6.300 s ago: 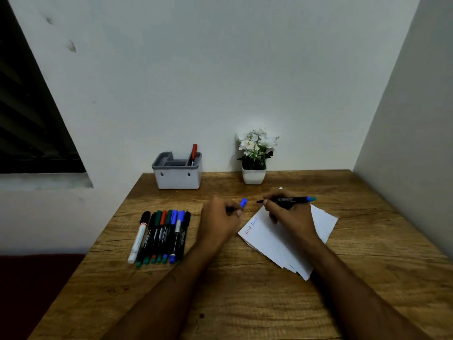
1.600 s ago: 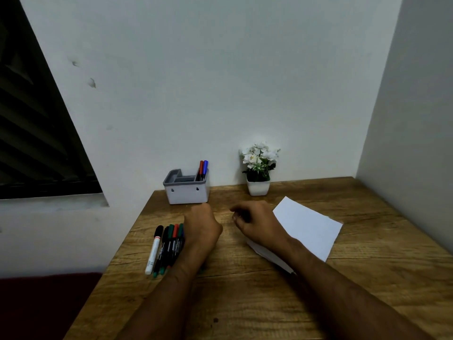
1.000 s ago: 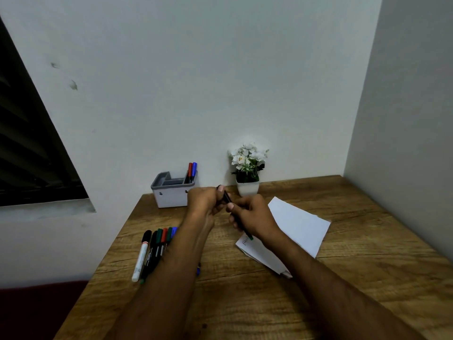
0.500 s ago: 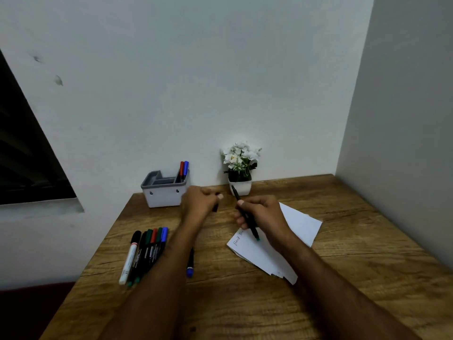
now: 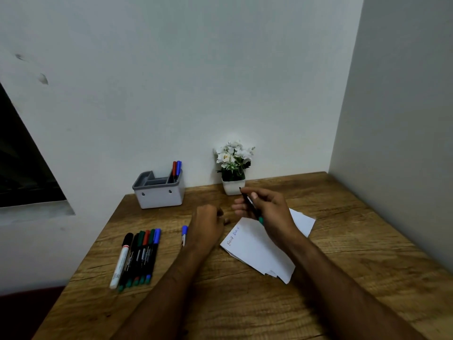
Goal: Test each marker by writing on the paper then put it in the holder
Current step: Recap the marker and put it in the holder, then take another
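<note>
My right hand point(image 5: 266, 212) grips a black marker with a green end point(image 5: 250, 204) above the far edge of the white paper point(image 5: 259, 251), its uncapped tip pointing up and away. My left hand point(image 5: 208, 223) rests on the table just left of the paper with its fingers curled round the marker's cap, which hardly shows. Blue and red writing sits at the paper's left corner. The grey holder point(image 5: 159, 196) stands at the back left with a red and a blue marker point(image 5: 176, 168) upright in it.
Several capped markers point(image 5: 139, 256) lie in a row at the table's left. One blue-capped marker point(image 5: 184, 235) lies apart, partly behind my left wrist. A white pot of flowers point(image 5: 232, 168) stands by the back wall. A side wall borders the wooden table point(image 5: 355, 241) on the right.
I took a green marker from the row and pulled its cap off with my left hand. My right hand has since turned the marker, and my left hand has dropped to the table.
</note>
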Demonstrator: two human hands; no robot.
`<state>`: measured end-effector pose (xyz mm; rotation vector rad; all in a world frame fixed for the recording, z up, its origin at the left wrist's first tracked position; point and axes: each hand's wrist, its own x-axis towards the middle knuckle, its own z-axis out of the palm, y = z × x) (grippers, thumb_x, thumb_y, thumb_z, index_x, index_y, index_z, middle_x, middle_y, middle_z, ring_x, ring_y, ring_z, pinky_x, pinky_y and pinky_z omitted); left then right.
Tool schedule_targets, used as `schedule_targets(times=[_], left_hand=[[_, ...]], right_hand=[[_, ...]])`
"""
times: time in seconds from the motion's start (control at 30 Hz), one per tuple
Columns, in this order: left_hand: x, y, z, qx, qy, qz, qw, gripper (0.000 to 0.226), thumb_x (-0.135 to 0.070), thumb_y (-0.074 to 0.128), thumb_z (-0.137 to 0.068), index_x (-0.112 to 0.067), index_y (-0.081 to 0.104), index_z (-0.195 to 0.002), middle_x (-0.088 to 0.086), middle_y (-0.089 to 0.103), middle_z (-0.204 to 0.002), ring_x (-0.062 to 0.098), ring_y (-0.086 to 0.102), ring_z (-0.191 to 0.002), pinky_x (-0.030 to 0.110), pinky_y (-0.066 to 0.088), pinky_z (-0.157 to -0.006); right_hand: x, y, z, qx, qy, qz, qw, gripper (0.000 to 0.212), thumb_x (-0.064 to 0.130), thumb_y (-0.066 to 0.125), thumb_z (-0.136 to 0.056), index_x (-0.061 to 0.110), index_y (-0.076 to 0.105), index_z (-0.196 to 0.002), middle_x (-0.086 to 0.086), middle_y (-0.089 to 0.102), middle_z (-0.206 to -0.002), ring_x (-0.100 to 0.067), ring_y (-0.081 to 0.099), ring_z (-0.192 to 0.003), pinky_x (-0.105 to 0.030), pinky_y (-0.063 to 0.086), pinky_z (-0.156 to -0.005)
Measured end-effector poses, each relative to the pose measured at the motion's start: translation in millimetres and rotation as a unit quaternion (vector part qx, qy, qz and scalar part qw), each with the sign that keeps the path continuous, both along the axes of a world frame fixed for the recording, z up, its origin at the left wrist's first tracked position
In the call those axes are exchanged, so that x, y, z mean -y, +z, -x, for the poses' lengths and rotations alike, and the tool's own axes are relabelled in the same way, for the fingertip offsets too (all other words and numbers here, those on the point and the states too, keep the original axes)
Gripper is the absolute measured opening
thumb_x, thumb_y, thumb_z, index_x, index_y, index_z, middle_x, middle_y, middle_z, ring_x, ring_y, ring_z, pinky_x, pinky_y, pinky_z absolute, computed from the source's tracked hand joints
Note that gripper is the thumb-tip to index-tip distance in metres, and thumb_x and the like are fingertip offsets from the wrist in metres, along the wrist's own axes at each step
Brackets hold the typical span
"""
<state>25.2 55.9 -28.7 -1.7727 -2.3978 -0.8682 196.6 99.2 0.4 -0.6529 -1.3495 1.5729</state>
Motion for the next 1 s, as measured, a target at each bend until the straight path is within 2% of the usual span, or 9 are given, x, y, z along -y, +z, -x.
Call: schedule_targets(times=[0.07,0.13,0.2,0.27,0.3,0.37,0.6,0.8,1.0], left_hand=[[5.2,0.4,-1.3,-0.013,-0.019,-0.012,1.000,0.014,-0.027,0.064,-0.092,-0.018,0.074,-0.091,0.000,0.073,-0.087,0.009,0.062,-0.074,0.028,0.052,-0.066],[14.1,0.2,-3.3,-0.029,-0.070,-0.018,0.997,0.016,-0.025,0.055,-0.095,-0.017,0.069,-0.096,-0.001,0.071,-0.092,0.011,0.061,-0.080,0.035,0.053,-0.075],[29.2,0.3,-7.4,-0.034,-0.139,-0.014,0.990,0.023,-0.025,0.047,-0.098,-0.020,0.065,-0.110,-0.004,0.069,-0.109,0.010,0.059,-0.097,0.032,0.050,-0.090],[45.5,-0.6,-11.5,-0.042,-0.170,0.011,0.985,0.035,-0.029,0.041,-0.102,-0.022,0.057,-0.133,-0.005,0.059,-0.135,0.010,0.051,-0.123,0.020,0.032,-0.108],[52.2,-2.2,-12.1,-0.050,-0.174,0.025,0.983,0.041,-0.030,0.039,-0.104,-0.021,0.049,-0.143,-0.005,0.050,-0.146,0.010,0.043,-0.134,0.018,0.022,-0.110],[59.8,-5.6,-12.0,-0.063,-0.177,0.046,0.981,0.046,-0.030,0.038,-0.104,-0.021,0.039,-0.150,-0.004,0.038,-0.156,0.009,0.031,-0.144,0.018,0.015,-0.112],[71.3,-11.2,-14.3,-0.075,-0.193,0.120,0.971,0.050,-0.031,0.033,-0.106,-0.020,0.029,-0.154,-0.004,0.024,-0.162,0.008,0.013,-0.150,0.027,0.013,-0.117],[72.4,-16.1,-14.4,-0.073,-0.186,0.116,0.973,0.052,-0.034,0.031,-0.106,-0.019,0.025,-0.156,-0.003,0.022,-0.163,0.009,0.014,-0.150,0.022,0.006,-0.114],[72.6,-16.8,-14.4,-0.066,-0.187,0.112,0.974,0.052,-0.033,0.031,-0.106,-0.020,0.026,-0.156,-0.003,0.022,-0.163,0.007,0.014,-0.150,0.020,0.005,-0.113]], right_hand=[[-2.8,-4.3,-1.1,-0.013,0.011,-0.008,1.000,0.029,-0.008,0.043,-0.105,-0.002,0.064,-0.124,-0.025,0.076,-0.105,-0.036,0.077,-0.099,-0.041,0.064,-0.087],[-3.0,-7.9,-5.4,-0.023,0.007,-0.015,1.000,0.028,-0.013,0.051,-0.100,-0.002,0.063,-0.122,-0.025,0.077,-0.104,-0.036,0.077,-0.098,-0.038,0.064,-0.084],[-1.3,-9.0,-10.6,-0.021,-0.018,-0.010,1.000,0.023,-0.011,0.062,-0.095,-0.002,0.067,-0.117,-0.026,0.077,-0.099,-0.035,0.078,-0.088,-0.036,0.065,-0.074],[0.6,-9.2,-14.7,-0.007,-0.036,-0.006,0.999,0.018,-0.004,0.065,-0.096,-0.002,0.069,-0.113,-0.025,0.077,-0.095,-0.033,0.077,-0.073,-0.035,0.064,-0.063],[1.2,-9.8,-16.2,0.012,-0.043,-0.011,0.999,0.015,0.001,0.066,-0.097,-0.001,0.070,-0.111,-0.024,0.078,-0.092,-0.031,0.075,-0.067,-0.034,0.063,-0.057],[1.4,-12.8,-18.4,0.069,-0.052,-0.045,0.995,0.014,0.010,0.069,-0.097,-0.002,0.072,-0.105,-0.018,0.079,-0.087,-0.028,0.070,-0.059,-0.032,0.059,-0.050],[5.9,-29.1,-19.3,0.187,-0.070,-0.075,0.977,0.009,0.006,0.073,-0.091,-0.003,0.072,-0.091,-0.018,0.076,-0.076,-0.026,0.068,-0.059,-0.030,0.053,-0.051],[5.7,-25.5,-18.1,0.182,-0.040,-0.110,0.976,0.007,0.005,0.073,-0.093,0.000,0.076,-0.092,-0.022,0.074,-0.077,-0.020,0.069,-0.060,-0.026,0.056,-0.054],[-2.4,-27.5,-10.4,0.305,-0.016,-0.236,0.923,0.011,0.004,0.072,-0.085,0.012,0.079,-0.086,0.001,0.077,-0.085,-0.004,0.071,-0.081,-0.019,0.056,-0.072]])
